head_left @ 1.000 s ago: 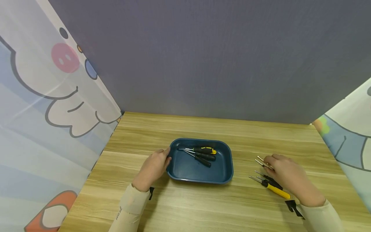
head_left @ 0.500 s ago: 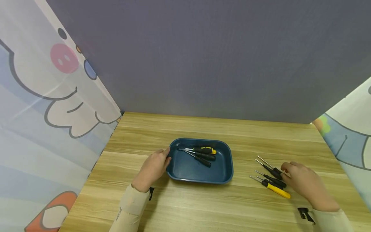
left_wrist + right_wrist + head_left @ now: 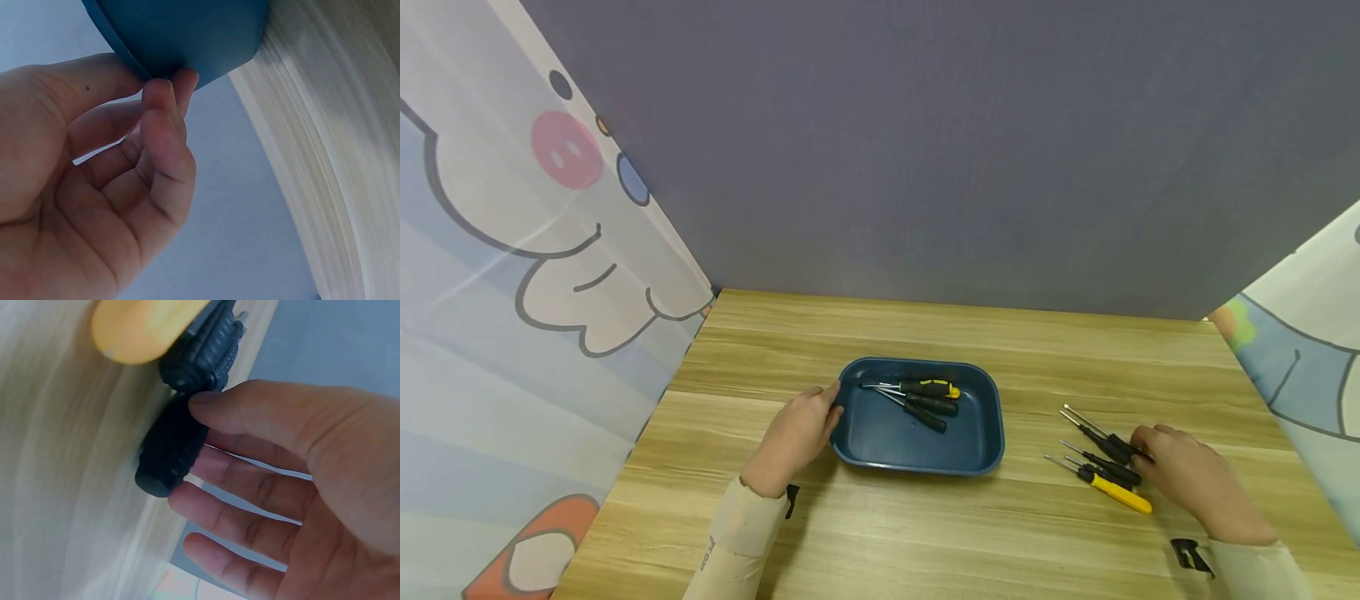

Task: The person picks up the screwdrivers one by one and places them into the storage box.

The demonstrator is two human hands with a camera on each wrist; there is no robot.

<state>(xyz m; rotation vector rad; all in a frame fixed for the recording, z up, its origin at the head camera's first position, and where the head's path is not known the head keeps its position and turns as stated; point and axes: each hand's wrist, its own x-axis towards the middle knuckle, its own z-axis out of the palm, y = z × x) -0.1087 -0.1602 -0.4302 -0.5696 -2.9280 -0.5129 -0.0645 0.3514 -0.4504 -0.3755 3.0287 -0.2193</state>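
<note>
My left hand [image 3: 797, 437] grips the left end of a dark blue tray [image 3: 880, 442], thumb at the rim and curled fingertips against its outer wall in the left wrist view. Several screwdrivers with black handles, one of them black and yellow [image 3: 928, 388], lie inside it. On the right, my right hand [image 3: 1191, 475] pinches the black handle of a screwdriver [image 3: 169, 450] between thumb and fingers, its shaft pointing away to the left. This is the farthest of a loose group on the table. Closest to me in that group is a yellow-handled screwdriver [image 3: 1122, 493].
More black-handled screwdrivers [image 3: 1112, 468] lie close beside the held one, handles nearly touching. The wooden table [image 3: 925, 533] ends at a grey panel [image 3: 940, 150] behind. Cartoon-printed curtains [image 3: 572, 250] hang at both sides.
My right hand has drawn back to the right, from over the shafts to the handle end, and now pinches the farthest screwdriver. The left hand and tray have stayed put.
</note>
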